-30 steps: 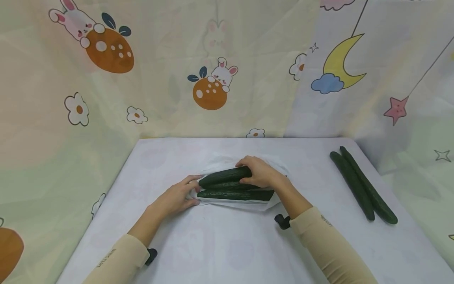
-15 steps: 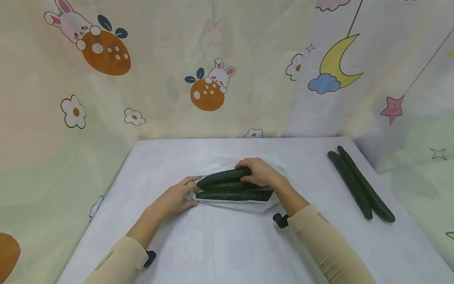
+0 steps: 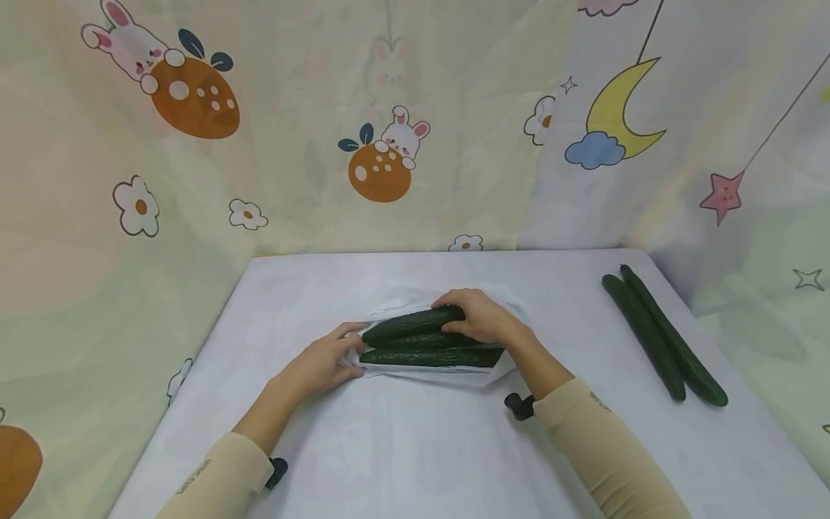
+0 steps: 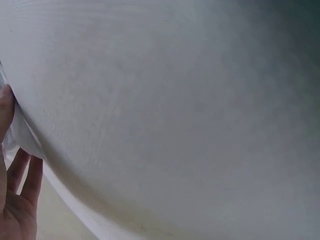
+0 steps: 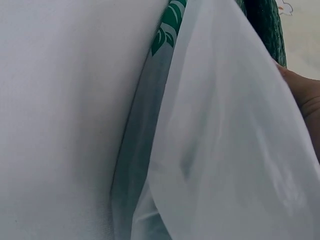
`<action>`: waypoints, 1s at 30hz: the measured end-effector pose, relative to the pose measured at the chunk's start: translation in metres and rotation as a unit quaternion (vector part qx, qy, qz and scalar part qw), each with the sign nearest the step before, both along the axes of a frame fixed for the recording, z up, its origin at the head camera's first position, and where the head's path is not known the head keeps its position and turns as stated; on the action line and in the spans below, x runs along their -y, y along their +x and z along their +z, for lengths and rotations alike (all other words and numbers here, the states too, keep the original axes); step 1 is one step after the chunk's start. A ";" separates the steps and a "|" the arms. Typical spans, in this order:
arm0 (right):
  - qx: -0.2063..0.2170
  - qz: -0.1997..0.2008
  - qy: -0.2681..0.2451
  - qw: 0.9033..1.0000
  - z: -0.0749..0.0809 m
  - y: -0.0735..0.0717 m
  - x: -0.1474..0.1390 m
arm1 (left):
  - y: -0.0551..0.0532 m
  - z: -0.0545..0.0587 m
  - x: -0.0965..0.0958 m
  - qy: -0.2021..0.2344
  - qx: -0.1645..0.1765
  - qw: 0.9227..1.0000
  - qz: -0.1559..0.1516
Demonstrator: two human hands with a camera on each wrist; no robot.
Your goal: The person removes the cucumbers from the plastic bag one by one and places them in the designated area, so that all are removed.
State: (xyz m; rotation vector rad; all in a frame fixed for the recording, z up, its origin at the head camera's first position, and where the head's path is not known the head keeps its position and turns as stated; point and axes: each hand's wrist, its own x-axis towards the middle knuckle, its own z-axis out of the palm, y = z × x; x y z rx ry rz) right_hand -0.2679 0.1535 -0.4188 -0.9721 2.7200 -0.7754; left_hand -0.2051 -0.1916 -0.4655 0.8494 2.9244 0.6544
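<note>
Printed cloth hangs behind and beside a white table. Near its middle lies a thin plastic bag, with three cucumbers side by side in its opening; two loose cucumbers lie together near the right edge. Across the last second almost nothing has changed: bag, cucumbers and both hands match their earlier places, so the work seems to be at a steady hold. The right hand is curled around the right end of the farthest cucumber. The left hand pinches the bag's left edge.
</note>
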 end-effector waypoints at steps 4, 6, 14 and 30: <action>0.002 -0.002 -0.006 1.000 0.000 0.001 -0.001 | 0.000 0.000 0.000 -0.005 0.000 1.000 0.001; 0.006 -0.005 -0.010 1.000 0.000 0.001 -0.001 | 0.000 0.000 0.001 -0.007 0.000 1.000 0.002; 0.000 0.001 -0.011 1.000 0.003 0.000 -0.007 | -0.001 0.001 0.000 -0.018 0.007 1.000 0.001; 0.022 0.000 -0.080 0.997 0.008 0.012 -0.021 | -0.002 0.000 0.002 -0.020 -0.014 1.000 -0.012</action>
